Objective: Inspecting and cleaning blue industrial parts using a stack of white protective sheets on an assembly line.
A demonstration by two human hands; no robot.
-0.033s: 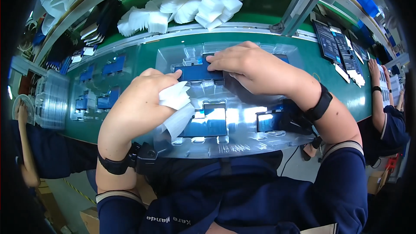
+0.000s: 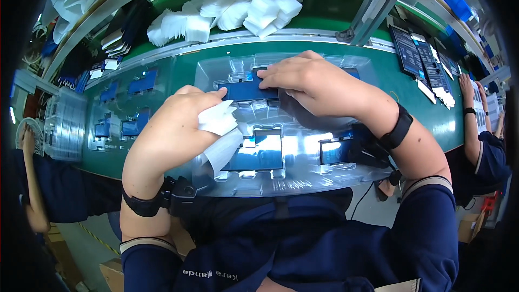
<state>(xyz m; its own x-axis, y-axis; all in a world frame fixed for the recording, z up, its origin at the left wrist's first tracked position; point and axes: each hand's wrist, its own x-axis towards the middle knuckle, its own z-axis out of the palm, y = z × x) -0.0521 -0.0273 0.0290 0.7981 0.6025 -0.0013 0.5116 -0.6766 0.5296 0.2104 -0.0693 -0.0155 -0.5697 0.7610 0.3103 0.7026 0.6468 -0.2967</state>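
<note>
My left hand (image 2: 178,116) is closed round a bunch of thin white sheets (image 2: 217,120). Its fingertip touches the left end of a flat, dark blue, stepped panel (image 2: 240,91), which lies in the back part of a clear plastic tray (image 2: 303,176). From the right, my right hand (image 2: 308,84) reaches over that panel, its bent fingertips gripping near the panel's raised step. The hand covers the panel's right side, and its thumb is mostly hidden. Closer to me, another blue panel (image 2: 262,151) and a smaller dark one (image 2: 335,152) sit in tray pockets.
A second clear tray (image 2: 127,97) with several blue panels lies left, beside a tray stack (image 2: 66,124). White sheet bundles (image 2: 232,8) fill the green shelf. Dark printed panels (image 2: 408,51) lie at right, near a co-worker's hand (image 2: 467,86). A metal post (image 2: 373,8) rises behind.
</note>
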